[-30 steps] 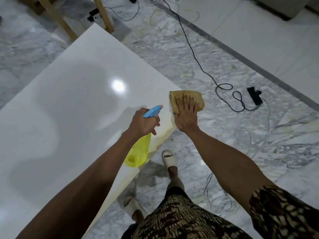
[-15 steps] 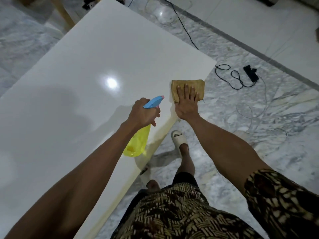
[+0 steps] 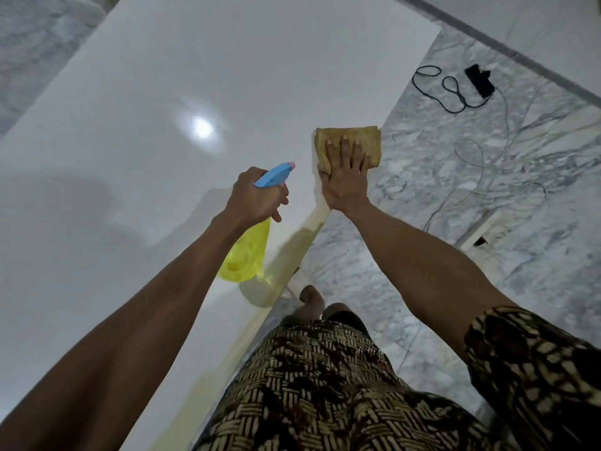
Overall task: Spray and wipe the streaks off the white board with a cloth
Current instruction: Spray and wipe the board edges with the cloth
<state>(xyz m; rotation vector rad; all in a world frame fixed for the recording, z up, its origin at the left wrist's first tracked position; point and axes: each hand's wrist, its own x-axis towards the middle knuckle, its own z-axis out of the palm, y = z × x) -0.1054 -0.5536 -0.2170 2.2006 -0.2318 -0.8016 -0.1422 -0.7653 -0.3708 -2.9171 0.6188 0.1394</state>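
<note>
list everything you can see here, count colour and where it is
white board: one, glossy white, fills the left and centre, with a bright light glare on it
cloth: one, tan, on the board's right edge
spray bottle: one, yellow body with blue trigger head, held over the board
black cable: one, looped on the marble floor, upper right
black plug block: one, at the cable's end
marble floor: grey-white, right side
left hand: grips the spray bottle
right hand: flat, pressing the cloth

The cloth (image 3: pixel 349 145) lies on the board's (image 3: pixel 195 76) right edge; the spray bottle (image 3: pixel 252 236) hangs just left; cables (image 3: pixel 448 92) lie farther right.
</note>
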